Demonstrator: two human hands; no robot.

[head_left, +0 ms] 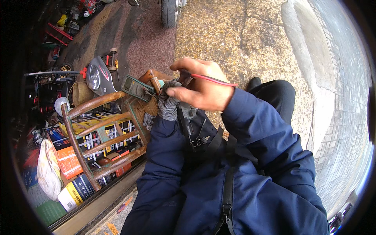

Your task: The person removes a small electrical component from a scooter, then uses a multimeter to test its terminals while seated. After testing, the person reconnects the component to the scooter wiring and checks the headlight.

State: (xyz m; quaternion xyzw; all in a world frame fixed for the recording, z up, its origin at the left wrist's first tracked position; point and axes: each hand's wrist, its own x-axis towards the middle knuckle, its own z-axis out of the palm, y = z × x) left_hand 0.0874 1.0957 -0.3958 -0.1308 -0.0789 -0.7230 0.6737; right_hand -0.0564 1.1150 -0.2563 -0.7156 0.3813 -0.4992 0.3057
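Right hand: our bare right hand [203, 84] was closed, fingers curled over a red probe lead [213, 80] that ran out past the wrist toward the right.
Left hand: our left hand [169, 102], in a grey knit glove, was clenched around a dark connector block [187, 113] held between the two hands; its fingertips were hidden under the right hand.
Connector: it sat just above our lap, against the blue jacket [235, 176], with thin black wires [197, 139] hanging from its lower end.
Meter: a greenish handheld meter [135, 87] lay on the seat of the wooden chair [103, 133] just left of the hands, its face tilted toward us.
Contact: we could not tell whether the probe tip touched a terminal, since the right hand covered it.
Doing it well: we judged that the connector needed a steady, still grip, the probe pressed straight onto one terminal only, and the lead kept slack so it would not tug the tip off.
Reading: we judged the meter had to stay flat and in plain sight while the hands held still.
Risk: a slipping tip could bridge neighbouring terminals.
Around: boxed parts [68, 152] were stacked under the chair, a scooter headlamp cover [98, 76] lay beyond it, and paved ground [243, 35] stretched ahead.
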